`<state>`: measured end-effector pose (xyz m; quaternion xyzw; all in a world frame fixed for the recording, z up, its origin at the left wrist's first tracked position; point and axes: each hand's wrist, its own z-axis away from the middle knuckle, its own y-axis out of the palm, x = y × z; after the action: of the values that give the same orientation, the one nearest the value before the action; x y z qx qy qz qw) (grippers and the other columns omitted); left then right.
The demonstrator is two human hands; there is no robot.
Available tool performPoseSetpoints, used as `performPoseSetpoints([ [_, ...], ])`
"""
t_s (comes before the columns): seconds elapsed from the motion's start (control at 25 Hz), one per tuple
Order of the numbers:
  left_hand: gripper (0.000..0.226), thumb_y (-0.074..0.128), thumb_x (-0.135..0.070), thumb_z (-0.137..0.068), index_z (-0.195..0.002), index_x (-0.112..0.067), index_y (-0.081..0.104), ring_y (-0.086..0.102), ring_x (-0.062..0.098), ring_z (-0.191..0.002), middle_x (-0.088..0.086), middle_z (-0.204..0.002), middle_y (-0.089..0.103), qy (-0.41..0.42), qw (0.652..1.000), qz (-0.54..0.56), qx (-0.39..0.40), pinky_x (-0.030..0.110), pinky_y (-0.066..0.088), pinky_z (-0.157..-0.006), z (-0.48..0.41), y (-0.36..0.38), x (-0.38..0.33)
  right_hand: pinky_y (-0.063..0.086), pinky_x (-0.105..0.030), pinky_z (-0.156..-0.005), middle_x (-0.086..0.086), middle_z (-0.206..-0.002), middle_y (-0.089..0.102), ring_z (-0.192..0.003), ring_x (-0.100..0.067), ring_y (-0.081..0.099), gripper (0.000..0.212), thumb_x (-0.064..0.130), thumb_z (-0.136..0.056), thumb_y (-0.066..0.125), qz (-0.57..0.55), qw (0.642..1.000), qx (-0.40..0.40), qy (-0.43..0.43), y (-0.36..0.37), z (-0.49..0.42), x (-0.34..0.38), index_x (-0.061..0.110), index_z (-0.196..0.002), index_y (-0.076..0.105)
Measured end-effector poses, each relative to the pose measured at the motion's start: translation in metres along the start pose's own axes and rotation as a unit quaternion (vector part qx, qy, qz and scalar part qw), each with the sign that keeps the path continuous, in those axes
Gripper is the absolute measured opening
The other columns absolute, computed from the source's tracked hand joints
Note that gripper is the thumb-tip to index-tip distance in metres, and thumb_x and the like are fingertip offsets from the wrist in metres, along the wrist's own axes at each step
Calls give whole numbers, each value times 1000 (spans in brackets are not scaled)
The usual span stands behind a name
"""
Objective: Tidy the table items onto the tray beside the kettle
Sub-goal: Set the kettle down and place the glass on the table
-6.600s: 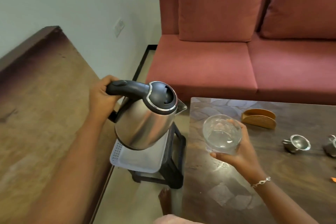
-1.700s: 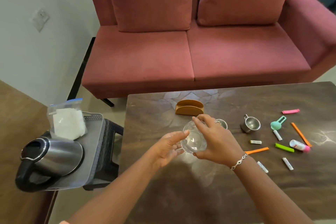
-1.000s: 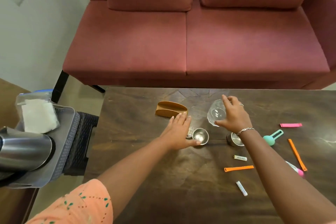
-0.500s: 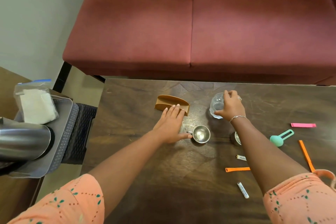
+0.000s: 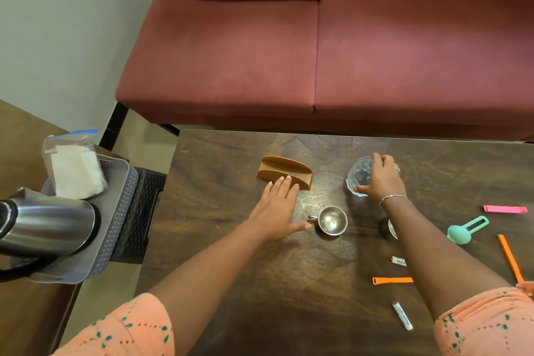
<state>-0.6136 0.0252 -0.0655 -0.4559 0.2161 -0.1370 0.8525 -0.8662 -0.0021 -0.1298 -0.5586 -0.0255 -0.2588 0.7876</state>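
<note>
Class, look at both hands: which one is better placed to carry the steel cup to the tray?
Probably the left hand: it lies open beside the steel cup, on the tray side. The right hand is on the glass.

light: soft, even, daylit | shadows: faint | focus: sharp | edges: wide-angle bowing

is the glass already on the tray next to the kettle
No, the glass stands on the table under the right hand, far from the tray.
</note>
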Motion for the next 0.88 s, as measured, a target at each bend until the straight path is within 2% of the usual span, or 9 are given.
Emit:
performPoseSetpoints([
  [0.08,89,46,-58,-86,-147,-9,3,-4,25,-144,13,-157,-2,-6,1000,2,-2,42,0,-117,5,0,0,29,-46,-108,-23,-143,24,-134,-39,22,99,28,-69,78,22,1000,-2,-3,1,6,5,5,-142,15],
  [0.2,88,44,-56,-87,-147,-9,0,-5,24,-145,12,-157,-3,-19,1000,9,-10,41,-1,-117,17,-3,0,17,-44,-114,-24,-148,18,-139,-38,13,91,34,-79,67,63,997,-32,-25,4,25,16,6,-144,10],
  [0.44,86,39,-57,-89,-147,-11,-4,-10,23,-144,11,-156,-10,-30,999,12,-17,42,-3,-117,54,-10,13,11,-42,-116,-20,-152,9,-141,-34,8,85,35,-85,57,123,987,-26,-100,20,92,53,11,-145,2],
  [0.6,86,40,-57,-89,-147,-11,-4,-11,22,-144,11,-156,-12,-56,998,27,-19,42,-5,-117,83,-6,35,7,-39,-116,-16,-154,9,-142,-29,7,77,36,-88,51,111,982,-41,-145,30,132,88,12,-145,6],
  [0.88,85,40,-57,-89,-147,-11,-1,-9,23,-144,12,-157,-8,-84,994,48,-41,41,-3,-117,123,-5,103,3,-36,-116,-12,-155,9,-143,-25,5,74,41,-90,49,126,966,-61,-218,49,162,182,15,-146,9],
])
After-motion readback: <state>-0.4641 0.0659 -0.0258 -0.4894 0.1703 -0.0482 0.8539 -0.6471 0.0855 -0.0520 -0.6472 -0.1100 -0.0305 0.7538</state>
